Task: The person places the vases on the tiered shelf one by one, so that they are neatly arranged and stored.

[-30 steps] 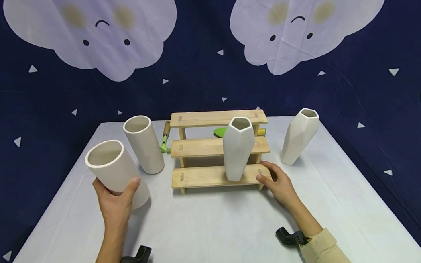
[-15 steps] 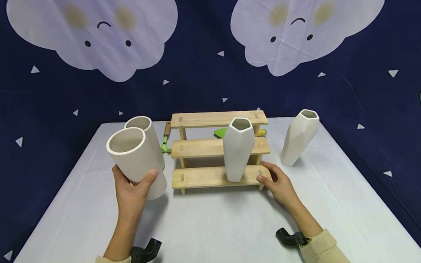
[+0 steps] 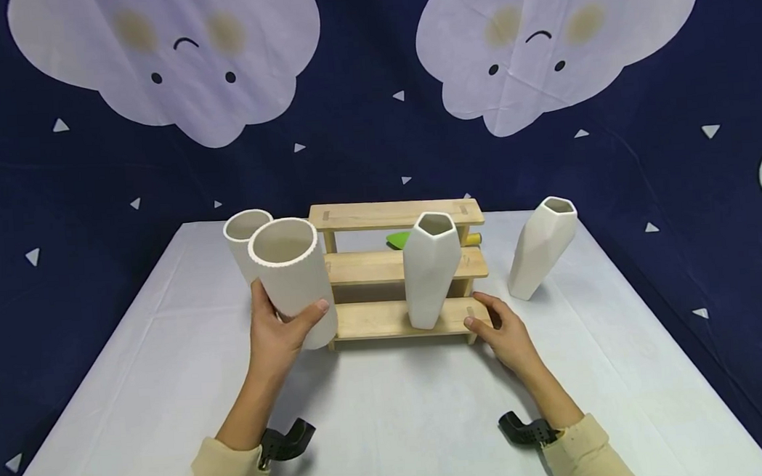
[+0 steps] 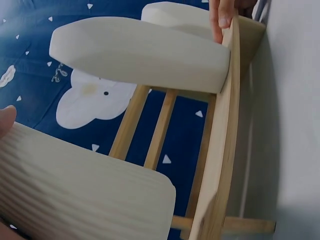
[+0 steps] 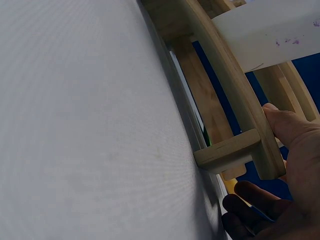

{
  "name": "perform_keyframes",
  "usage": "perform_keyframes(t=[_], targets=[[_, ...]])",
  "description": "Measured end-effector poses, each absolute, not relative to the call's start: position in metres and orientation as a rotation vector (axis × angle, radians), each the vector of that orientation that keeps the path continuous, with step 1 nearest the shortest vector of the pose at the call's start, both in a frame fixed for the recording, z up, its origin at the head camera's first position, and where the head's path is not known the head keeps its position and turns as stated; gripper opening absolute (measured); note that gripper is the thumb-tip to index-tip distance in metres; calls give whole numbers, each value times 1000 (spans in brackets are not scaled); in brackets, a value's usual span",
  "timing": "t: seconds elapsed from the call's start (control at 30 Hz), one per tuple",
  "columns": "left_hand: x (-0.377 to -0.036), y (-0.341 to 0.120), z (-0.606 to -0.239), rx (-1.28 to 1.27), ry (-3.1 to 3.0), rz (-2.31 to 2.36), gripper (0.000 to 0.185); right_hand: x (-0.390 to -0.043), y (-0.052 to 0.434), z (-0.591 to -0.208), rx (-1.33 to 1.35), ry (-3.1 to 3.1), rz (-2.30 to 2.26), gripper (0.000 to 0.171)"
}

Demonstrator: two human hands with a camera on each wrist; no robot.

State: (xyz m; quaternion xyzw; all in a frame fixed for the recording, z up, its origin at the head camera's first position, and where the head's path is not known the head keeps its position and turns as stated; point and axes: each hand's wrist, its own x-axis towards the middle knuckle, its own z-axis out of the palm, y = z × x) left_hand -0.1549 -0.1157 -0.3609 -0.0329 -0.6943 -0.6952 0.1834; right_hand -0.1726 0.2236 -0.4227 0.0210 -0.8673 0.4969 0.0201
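Note:
My left hand (image 3: 283,322) grips a ribbed white cylinder vase (image 3: 292,276) and holds it tilted, in front of the left end of a three-step wooden stand (image 3: 373,320). In the left wrist view the ribbed vase (image 4: 75,185) hangs just short of the stand's lowest step (image 4: 220,135). A faceted white vase (image 3: 430,268) stands on that lowest step. My right hand (image 3: 491,320) holds the right end of the same step, with its thumb (image 5: 285,125) on the plank (image 5: 225,90) and its fingers round the end.
A second cylinder vase (image 3: 242,235) stands behind the held one. Another faceted vase (image 3: 542,246) stands on the white table (image 3: 398,412) to the right of the stand. A green trowel (image 3: 397,238) lies behind the stand. A dark cloud-printed backdrop closes the far side.
My left hand has carried the ribbed vase to the right, from the table's left side up to the stand's left end. The right hand and the faceted vases have stayed put.

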Motion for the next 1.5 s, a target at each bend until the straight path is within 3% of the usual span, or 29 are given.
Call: perform_keyframes(t=[1.23, 1.5], targets=[[-187, -79, -367, -262, -2210, -2127, 83, -173, 223, -421, 52, -2702, 1548, 58], [-189, -74, -368, -237, -2275, -2088, 86, -189, 238, -456, 69, -2678, 1562, 62]])
